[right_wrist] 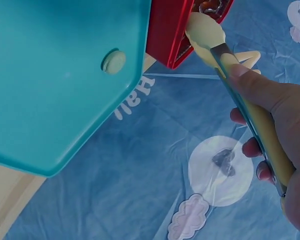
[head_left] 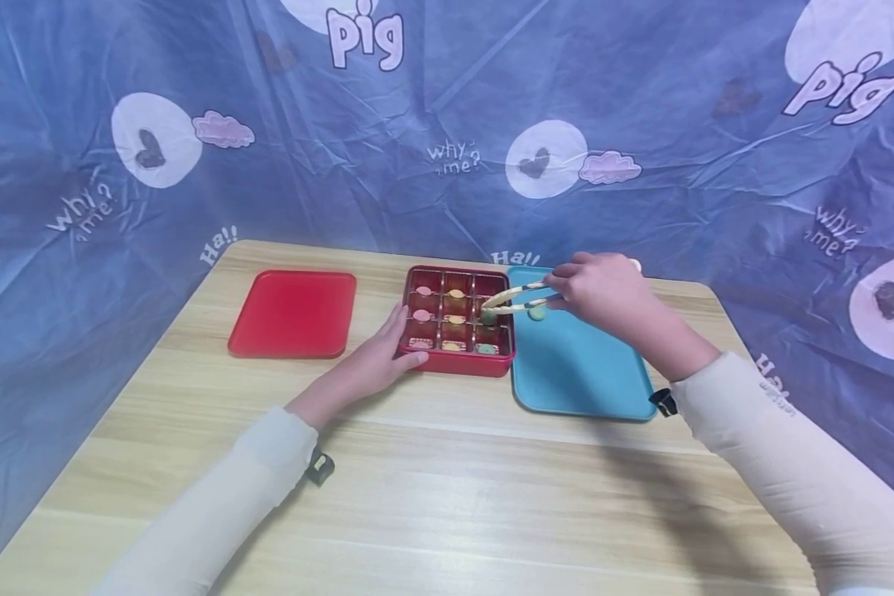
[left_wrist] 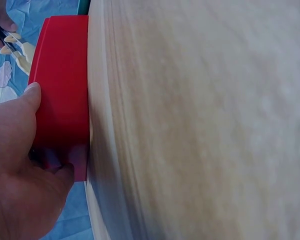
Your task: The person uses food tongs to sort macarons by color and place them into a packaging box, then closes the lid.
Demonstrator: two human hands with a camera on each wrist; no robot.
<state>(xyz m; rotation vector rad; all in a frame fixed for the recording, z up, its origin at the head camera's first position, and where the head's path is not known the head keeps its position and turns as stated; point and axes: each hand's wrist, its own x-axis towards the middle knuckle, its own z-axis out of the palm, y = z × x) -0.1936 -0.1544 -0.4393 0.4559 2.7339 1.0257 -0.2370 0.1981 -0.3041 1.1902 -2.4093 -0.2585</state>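
Note:
A red box [head_left: 462, 363] with a divided clear insert stands mid-table. Pink macarons [head_left: 421, 315] lie in its left column and yellow macarons [head_left: 455, 319] in the middle one. My left hand [head_left: 372, 358] grips its front left corner, thumb along the front wall. My right hand [head_left: 603, 290] holds tongs [right_wrist: 262, 125] with cream-coloured tips. Those tips reach into the right column's middle compartment, right at a green macaron [head_left: 488, 318]. Another green macaron [head_left: 486, 349] sits in the front right compartment. One more pale green macaron [right_wrist: 114, 62] lies on the blue tray [head_left: 581, 372].
The blue tray stands against the box's right side, under my right forearm. Left of the box lies a red tray [head_left: 294, 314]. A printed blue cloth [head_left: 447, 124] hangs behind the wooden table [head_left: 417, 497], whose front part stretches toward me.

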